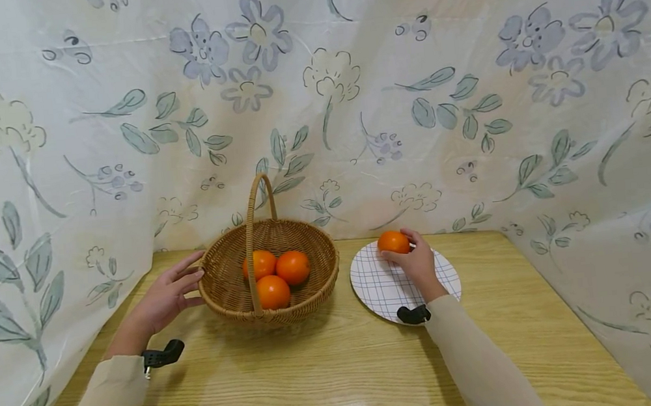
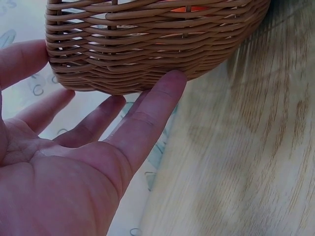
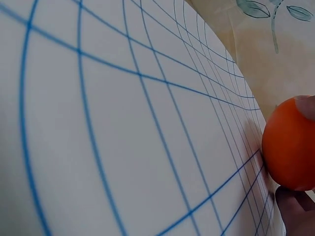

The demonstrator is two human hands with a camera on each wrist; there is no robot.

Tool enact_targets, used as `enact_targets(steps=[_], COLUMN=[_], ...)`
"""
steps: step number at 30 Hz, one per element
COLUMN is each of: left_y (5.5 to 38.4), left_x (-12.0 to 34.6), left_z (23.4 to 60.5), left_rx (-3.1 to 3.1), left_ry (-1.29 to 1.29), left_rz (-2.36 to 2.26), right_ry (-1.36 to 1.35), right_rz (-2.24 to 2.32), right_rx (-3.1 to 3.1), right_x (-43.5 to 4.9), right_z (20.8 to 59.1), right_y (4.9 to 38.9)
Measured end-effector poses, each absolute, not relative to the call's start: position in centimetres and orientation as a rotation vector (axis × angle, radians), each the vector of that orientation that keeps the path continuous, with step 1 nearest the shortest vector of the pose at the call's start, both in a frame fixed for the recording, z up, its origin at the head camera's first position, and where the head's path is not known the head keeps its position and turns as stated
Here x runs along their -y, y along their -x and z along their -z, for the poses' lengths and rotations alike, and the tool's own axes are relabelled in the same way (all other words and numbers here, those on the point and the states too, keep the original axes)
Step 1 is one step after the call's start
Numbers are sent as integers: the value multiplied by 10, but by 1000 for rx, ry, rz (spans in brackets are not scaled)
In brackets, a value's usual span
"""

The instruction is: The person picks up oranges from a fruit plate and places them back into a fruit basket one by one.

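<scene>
A round wicker basket [image 1: 232, 300] with a tall arched handle stands on the left of the table, three oranges [image 1: 293, 269] inside it. My left hand [image 1: 164, 299] is at the basket's left side. Its fingers are spread and extended, with the tips against the woven wall [image 2: 147, 54] in the left wrist view. Over on the right, my right hand [image 1: 419, 262] holds another orange [image 1: 393, 242] between thumb and fingers at the far part of a round white plate [image 1: 376, 289] with blue grid lines. In the right wrist view that orange [image 3: 288, 145] appears right at the plate's surface.
The wood-grain table [image 1: 296, 382] carries the basket and plate side by side, a narrow strip of wood between them. A floral cloth [image 1: 339, 97] hangs behind the table and along both sides. Each wrist wears a black camera mount [image 1: 163, 354].
</scene>
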State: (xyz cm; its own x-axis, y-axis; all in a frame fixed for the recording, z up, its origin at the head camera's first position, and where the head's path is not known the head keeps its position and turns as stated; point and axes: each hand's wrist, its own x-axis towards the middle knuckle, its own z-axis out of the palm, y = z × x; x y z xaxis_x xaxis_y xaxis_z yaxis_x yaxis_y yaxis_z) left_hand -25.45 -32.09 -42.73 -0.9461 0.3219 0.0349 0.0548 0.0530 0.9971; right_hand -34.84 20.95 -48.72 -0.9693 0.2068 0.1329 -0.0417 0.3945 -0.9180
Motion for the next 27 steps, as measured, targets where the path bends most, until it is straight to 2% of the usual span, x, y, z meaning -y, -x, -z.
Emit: enact_targets(steps=[12,27], left_y=[254,259], left_x=[321,312], left_z=[426,428], left_rx=[-2144,-2183], left_ry=[-390,-355], left_rz=[-1978,-1980], right_ry=[127,23], right_rz=[-1618,-1621], right_rx=[2425,2469], right_x=[-214,-226], right_z=[484,478], right_y=[340,353])
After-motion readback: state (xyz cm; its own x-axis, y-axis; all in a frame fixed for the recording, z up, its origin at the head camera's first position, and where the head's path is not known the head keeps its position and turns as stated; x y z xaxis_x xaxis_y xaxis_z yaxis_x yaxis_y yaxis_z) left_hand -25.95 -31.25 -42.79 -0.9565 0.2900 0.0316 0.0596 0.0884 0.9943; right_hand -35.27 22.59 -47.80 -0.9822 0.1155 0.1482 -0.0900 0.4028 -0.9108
